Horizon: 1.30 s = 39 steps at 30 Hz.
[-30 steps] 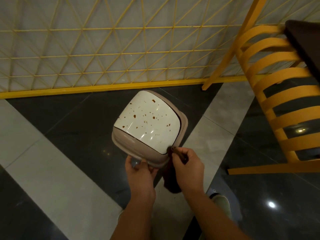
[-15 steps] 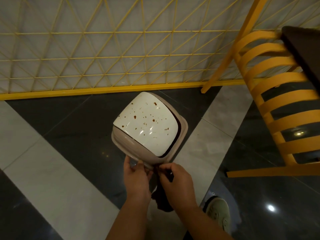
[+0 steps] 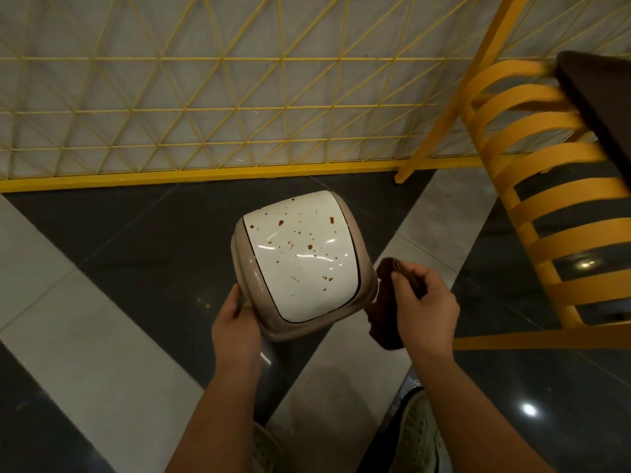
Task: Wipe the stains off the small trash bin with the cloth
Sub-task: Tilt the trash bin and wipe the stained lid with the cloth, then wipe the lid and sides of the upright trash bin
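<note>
The small trash bin [image 3: 300,264] sits low in the middle of the view, a beige body with a glossy white swing lid dotted with brown stains. My left hand [image 3: 235,322] grips its near-left rim. A dark brown cloth [image 3: 382,308] hangs bunched beside the bin's right edge, and my right hand [image 3: 423,302] pinches it from the right. The cloth touches or nearly touches the bin's right side; it is off the lid.
A yellow lattice fence [image 3: 205,107] with a yellow base rail runs across the back. A yellow slatted chair [image 3: 546,186] stands at the right, close to my right hand. The floor has dark and light grey tiles [image 3: 85,336]. My shoes [image 3: 420,435] show at the bottom.
The bin has turned so its lid faces up more squarely. My right hand has moved with the cloth from the near rim out to the bin's right side. My left hand shifted left along the rim.
</note>
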### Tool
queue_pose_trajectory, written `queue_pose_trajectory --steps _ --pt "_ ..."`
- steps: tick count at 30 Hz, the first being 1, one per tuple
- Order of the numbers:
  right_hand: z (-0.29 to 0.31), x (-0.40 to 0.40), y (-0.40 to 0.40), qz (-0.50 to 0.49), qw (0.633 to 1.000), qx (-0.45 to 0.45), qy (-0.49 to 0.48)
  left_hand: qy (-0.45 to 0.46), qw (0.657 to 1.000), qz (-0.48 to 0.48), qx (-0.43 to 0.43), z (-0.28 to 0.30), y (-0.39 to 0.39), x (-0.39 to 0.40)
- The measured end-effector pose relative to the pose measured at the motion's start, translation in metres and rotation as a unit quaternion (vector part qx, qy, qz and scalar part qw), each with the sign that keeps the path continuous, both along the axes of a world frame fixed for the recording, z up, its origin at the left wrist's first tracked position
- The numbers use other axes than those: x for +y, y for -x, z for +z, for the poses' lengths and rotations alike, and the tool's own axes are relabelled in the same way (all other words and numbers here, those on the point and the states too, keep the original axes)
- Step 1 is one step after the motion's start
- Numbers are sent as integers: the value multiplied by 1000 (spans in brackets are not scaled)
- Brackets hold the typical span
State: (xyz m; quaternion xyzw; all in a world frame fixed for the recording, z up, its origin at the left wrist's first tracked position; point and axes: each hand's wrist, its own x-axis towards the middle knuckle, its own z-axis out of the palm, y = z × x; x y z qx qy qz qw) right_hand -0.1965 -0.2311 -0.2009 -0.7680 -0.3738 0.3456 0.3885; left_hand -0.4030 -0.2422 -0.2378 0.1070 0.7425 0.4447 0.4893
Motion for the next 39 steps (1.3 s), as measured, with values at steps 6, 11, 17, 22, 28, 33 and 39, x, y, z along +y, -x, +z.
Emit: queue_pose_trajectory --steps 6,11,17,22,28,33,39 --pt "-6 -1 21 38 999 8 37 4 1000 -11 7 1 1 1" --pt "-16 -31 30 101 992 7 75 16 999 -43 15 -2 6 7" --pt "3 -32 20 54 997 37 36 31 995 -89 29 -1 12 17" --pt "13 -4 10 20 1000 15 -1 16 991 -111 77 16 4 21" --pt "6 -4 9 30 999 2 30 -28 976 -116 184 48 9 15" --pt "7 -6 10 46 998 1 39 -80 916 -281 274 84 -12 -8" --pt "7 -1 7 66 997 -3 30 -67 862 -348 362 68 -15 5"
